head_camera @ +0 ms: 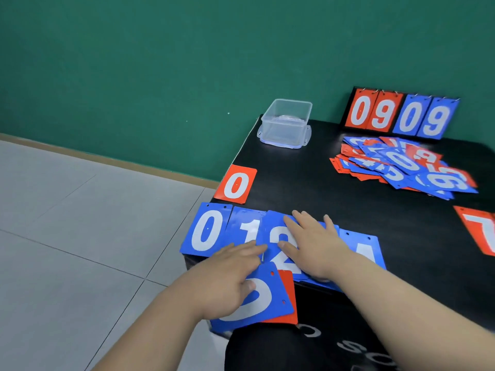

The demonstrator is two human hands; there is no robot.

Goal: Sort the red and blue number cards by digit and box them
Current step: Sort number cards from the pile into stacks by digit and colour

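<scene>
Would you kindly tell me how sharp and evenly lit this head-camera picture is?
Head view: light soft and even, shadows faint; a pale sheen washes the top of the blue 1 card; the loose card pile looks smeared, its digits hard to read; the scoreboard digits are crisp; the frame sits tilted.

Row along the near edge of the table (308, 183): blue 0 card (206, 231), blue 1 card (249, 230), blue 2 card (281, 261), blue 4 card (367, 253). Right hand (313, 247) lies flat on the blue 2 card, fingers straight. Left hand (227, 277) pinches a blue card (265, 298) under its thumb, red card (288, 290) behind. Clear box (286, 121) stands at the far corner.
</scene>
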